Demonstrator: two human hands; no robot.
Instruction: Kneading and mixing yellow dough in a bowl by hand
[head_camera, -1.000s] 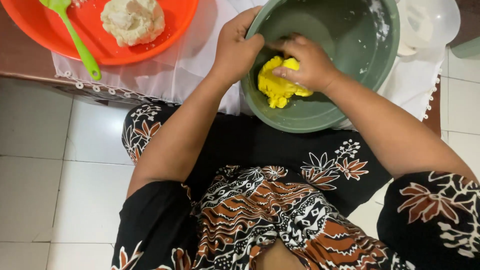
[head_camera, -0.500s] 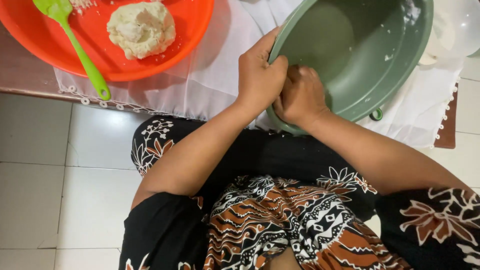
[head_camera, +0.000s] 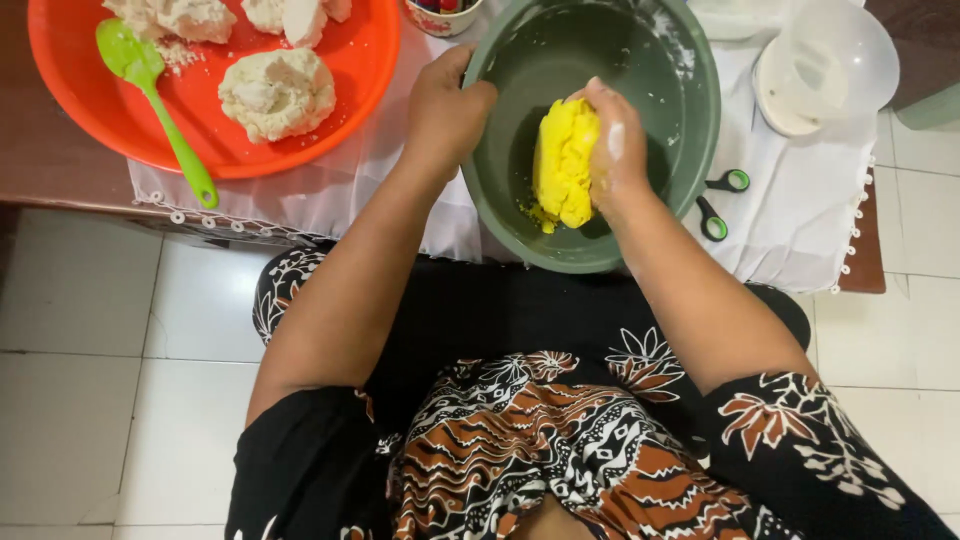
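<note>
A dark green bowl (head_camera: 660, 90) sits at the table's near edge, dusted with white flour on its far wall. Inside it lies a lump of yellow dough (head_camera: 562, 165). My right hand (head_camera: 620, 150) presses on the dough's right side, fingers curled over it and floury. My left hand (head_camera: 443, 110) grips the bowl's left rim, thumb inside the bowl.
An orange basin (head_camera: 360, 110) at the left holds several white dough lumps (head_camera: 278, 93) and a green spatula (head_camera: 160, 105). A clear plastic bowl (head_camera: 825, 65) stands at the right. Small scissors (head_camera: 722, 200) lie on the white cloth (head_camera: 790, 220). White floor tiles lie below.
My hands were together over the dough at the bowl's near rim. Now my left hand holds the rim and my right hand works the yellow dough alone, which shows again.
</note>
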